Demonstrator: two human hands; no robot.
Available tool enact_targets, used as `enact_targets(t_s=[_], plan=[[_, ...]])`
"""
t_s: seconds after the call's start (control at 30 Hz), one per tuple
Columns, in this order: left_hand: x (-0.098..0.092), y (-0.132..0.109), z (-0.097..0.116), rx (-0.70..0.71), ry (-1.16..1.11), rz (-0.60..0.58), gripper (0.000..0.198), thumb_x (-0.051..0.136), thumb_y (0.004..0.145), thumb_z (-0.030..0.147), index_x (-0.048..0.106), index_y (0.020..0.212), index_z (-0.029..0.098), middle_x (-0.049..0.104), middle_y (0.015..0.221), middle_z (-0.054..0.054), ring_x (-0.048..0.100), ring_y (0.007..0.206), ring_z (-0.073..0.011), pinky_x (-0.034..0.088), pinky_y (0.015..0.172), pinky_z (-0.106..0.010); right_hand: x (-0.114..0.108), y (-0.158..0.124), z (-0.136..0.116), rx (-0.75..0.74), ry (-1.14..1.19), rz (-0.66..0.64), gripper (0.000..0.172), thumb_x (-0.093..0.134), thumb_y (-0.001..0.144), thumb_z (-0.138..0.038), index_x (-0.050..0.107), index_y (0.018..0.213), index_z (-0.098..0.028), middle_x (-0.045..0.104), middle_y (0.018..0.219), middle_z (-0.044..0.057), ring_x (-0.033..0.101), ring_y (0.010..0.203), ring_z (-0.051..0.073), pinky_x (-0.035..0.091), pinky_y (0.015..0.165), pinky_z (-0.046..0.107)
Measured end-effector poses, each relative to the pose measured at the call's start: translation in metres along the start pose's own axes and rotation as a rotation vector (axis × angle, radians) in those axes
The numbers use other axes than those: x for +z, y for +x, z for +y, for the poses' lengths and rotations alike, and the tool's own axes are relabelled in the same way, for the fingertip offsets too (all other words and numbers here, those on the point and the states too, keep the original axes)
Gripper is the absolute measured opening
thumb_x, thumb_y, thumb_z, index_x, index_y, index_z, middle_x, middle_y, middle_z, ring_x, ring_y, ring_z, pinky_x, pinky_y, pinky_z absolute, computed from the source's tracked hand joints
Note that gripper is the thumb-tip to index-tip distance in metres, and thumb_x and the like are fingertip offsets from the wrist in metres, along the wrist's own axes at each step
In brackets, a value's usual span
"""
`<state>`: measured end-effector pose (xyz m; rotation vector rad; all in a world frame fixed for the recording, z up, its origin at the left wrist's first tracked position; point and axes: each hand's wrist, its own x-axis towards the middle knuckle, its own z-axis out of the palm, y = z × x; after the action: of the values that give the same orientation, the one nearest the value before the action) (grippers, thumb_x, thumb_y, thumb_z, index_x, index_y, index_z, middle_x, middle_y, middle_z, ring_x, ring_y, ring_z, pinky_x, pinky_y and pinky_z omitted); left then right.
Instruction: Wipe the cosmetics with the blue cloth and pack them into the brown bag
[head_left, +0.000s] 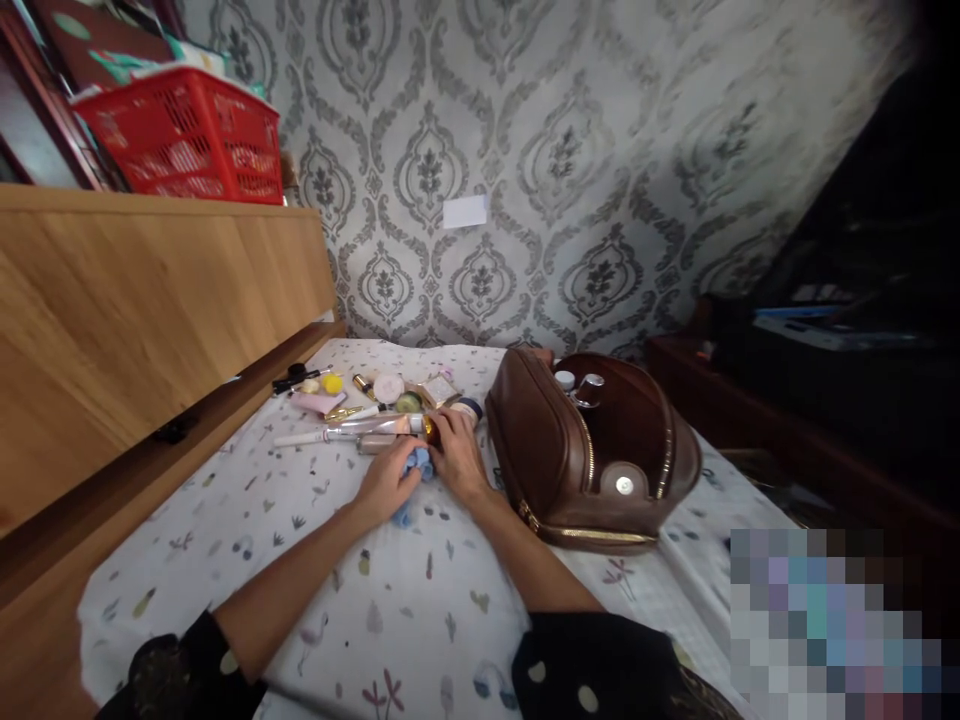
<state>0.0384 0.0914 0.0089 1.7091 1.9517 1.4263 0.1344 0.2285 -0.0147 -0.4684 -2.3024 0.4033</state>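
My left hand (388, 482) grips a crumpled light-blue cloth (422, 462), part of which hangs below the fingers. Close beside it, my right hand (459, 458) curls its fingers around a small shiny amber bottle (430, 430), mostly hidden by the hand. Just left of the hands lie a clear tube (367, 426), a white-handled brush (300, 439) and a beige bottle (377, 443). A dark-lidded jar (469, 408) sits behind my right fingers. Farther back are a round pale compact (388, 388), a green round pot (409, 402) and a square palette (440, 390).
To the right stands an unzipped brown leather bag (540, 450) with silver-capped containers inside. A pink tube (319, 402), a yellow round item (332, 383) and black brushes (296, 376) lie at left. A wooden headboard (165, 320) carries a red basket (180, 135). Patterned wallpaper rises behind.
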Motion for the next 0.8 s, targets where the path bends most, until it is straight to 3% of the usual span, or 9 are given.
enact_targets(t_s=[0.27,0.8], plan=[[0.001,0.000,-0.007,0.064,0.225,-0.062,0.033,0.048,0.078,0.010,0.061,0.107,0.021,0.066,0.105,-0.006,0.061,0.098,-0.0232,0.048,0.092,-0.035,0.009,-0.001,0.008,-0.026,0.013,0.057,0.048,0.058,0.080,-0.008,0.058,0.128,-0.015,0.055,0.129,0.017,0.047,0.121,0.032,0.041,0.107,0.052],[0.000,0.000,-0.009,0.087,0.246,-0.089,0.032,0.049,0.080,0.010,0.060,0.108,0.021,0.067,0.106,-0.005,0.062,0.099,-0.0221,0.048,0.091,-0.034,0.011,-0.002,0.013,-0.070,0.030,0.094,0.044,0.057,0.082,-0.013,0.060,0.126,-0.013,0.057,0.127,0.018,0.049,0.119,0.033,0.043,0.106,0.053]])
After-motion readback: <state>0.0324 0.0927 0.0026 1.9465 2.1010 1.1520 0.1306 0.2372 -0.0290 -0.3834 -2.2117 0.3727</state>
